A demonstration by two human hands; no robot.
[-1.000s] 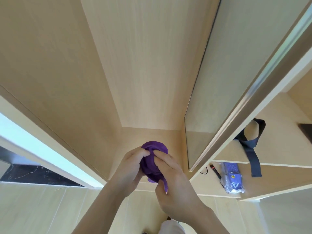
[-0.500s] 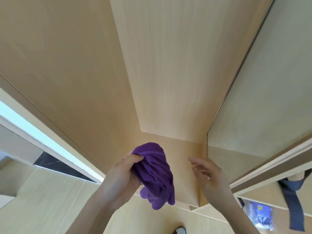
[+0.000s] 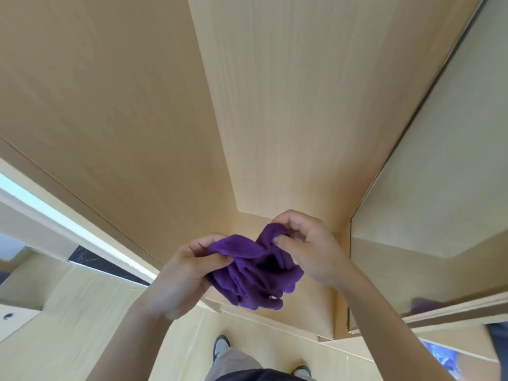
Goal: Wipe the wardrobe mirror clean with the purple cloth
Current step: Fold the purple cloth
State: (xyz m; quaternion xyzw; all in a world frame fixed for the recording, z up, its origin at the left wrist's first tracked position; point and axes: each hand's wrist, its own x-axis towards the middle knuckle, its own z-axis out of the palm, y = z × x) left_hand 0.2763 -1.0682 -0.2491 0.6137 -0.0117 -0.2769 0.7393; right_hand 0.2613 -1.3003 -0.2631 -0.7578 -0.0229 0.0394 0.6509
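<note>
Two hands' fingers [image 3: 217, 259] around purple cloth [image 3: 253, 273]

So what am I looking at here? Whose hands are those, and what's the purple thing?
This picture comes from a camera worn on a person's head, looking down, so you see what they see. There is no machine, just a person's two bare hands. The left hand and the right hand both pinch a crumpled purple cloth between them. Around them are the pale wooden walls of a wardrobe. On the right is the mirror the cloth is meant to wipe; nothing touches it yet. At the bottom you can see the person's shoes on the floor.
</note>
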